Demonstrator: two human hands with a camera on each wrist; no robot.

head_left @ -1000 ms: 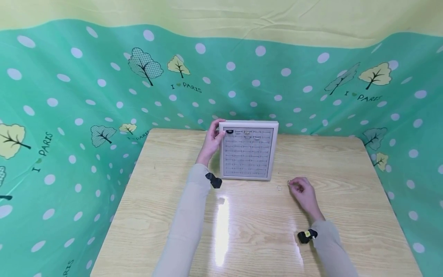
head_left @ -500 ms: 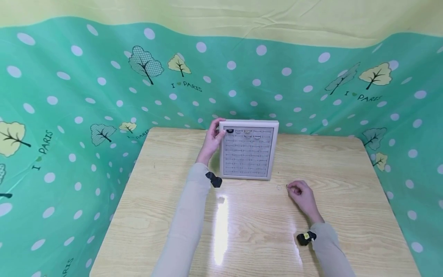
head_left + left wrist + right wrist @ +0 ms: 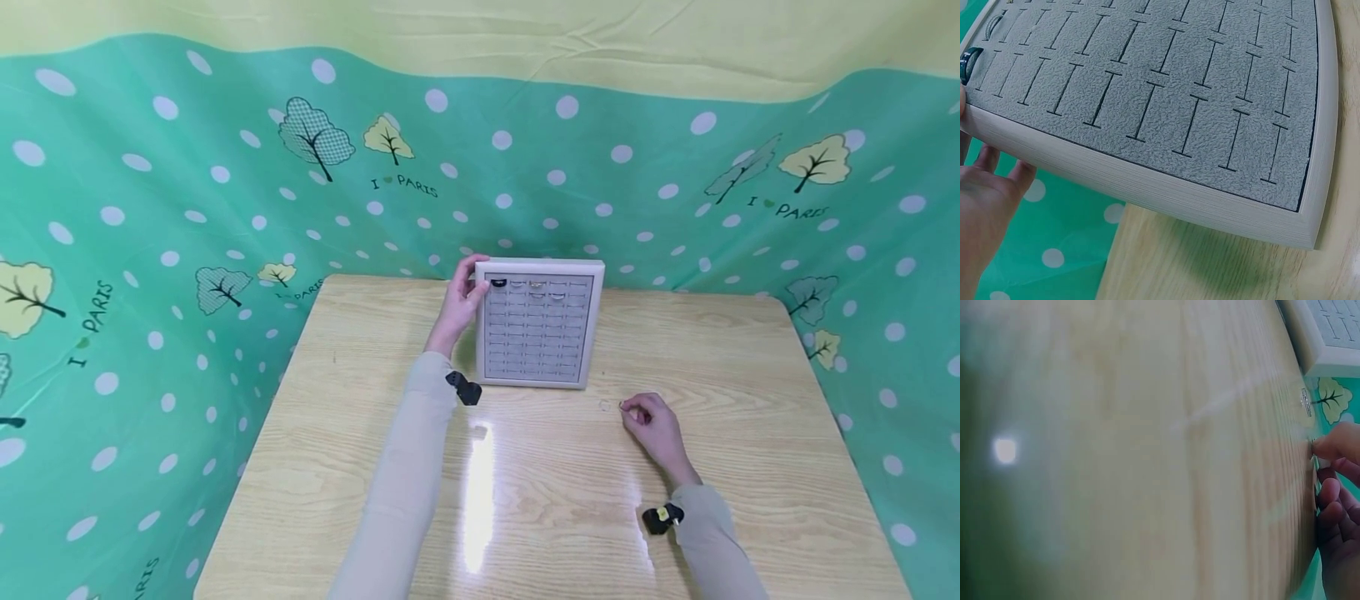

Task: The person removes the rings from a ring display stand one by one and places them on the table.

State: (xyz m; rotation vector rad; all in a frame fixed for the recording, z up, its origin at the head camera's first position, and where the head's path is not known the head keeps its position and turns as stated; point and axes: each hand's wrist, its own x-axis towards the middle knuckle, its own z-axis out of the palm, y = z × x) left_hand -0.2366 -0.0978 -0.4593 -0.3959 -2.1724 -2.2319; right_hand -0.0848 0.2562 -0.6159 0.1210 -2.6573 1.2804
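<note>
My left hand (image 3: 456,308) grips the upper left edge of a ring display tray (image 3: 538,382), which leans up at the back of the table. The tray has a pale frame and grey slotted padding. A black ring (image 3: 498,283) sits in its top left slot, close to my thumb, and several thinner rings are in the top two rows. Low over the table, my right hand (image 3: 655,425) pinches a small gold-coloured ring (image 3: 621,405) between thumb and fingertips. Just left of it lies a thin silvery ring (image 3: 604,406), which the right wrist view also shows.
The light wood table (image 3: 360,467) has a bright glare streak down its middle. A green dotted curtain (image 3: 225,179) hangs around its back and sides. The tray's lower edge stands a short way behind the loose ring.
My right hand has shifted slightly left and toward me with the small ring, closer to the silvery one. My left hand and the tray have stayed in place.
</note>
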